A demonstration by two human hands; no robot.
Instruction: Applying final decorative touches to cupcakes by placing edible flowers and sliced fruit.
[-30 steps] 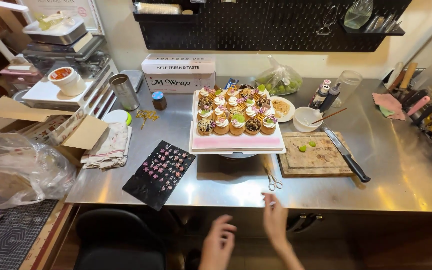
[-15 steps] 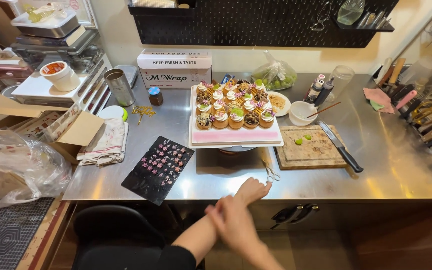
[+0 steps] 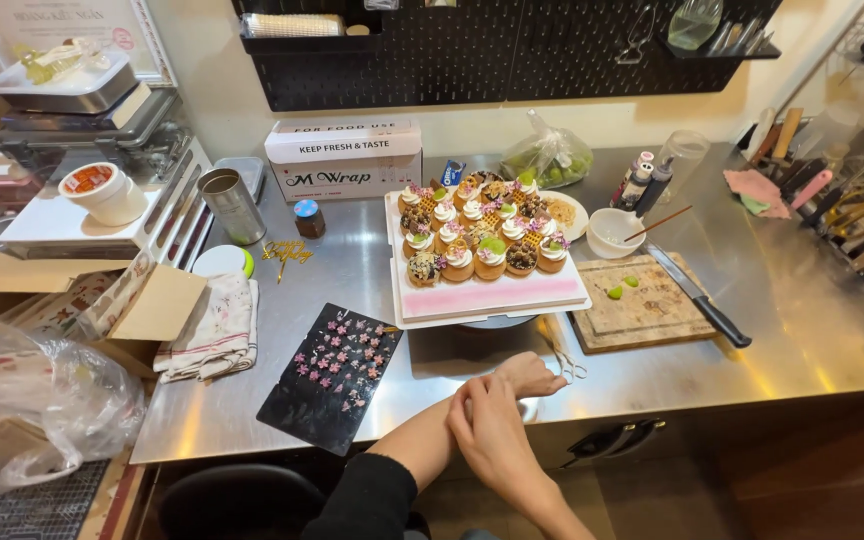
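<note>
At counter edge, right hand (image 3: 492,435) now clasping left forearm, left hand (image 3: 530,375) fisted, empty, nr scissors (image 3: 562,350).

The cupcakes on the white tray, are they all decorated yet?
Mostly, it seems: the cupcakes on the white tray already carry cream and toppings. Right now no tool is held; the right hand grips the left forearm beside the left hand. Small pink flowers remain on the black mat, unused.
</note>
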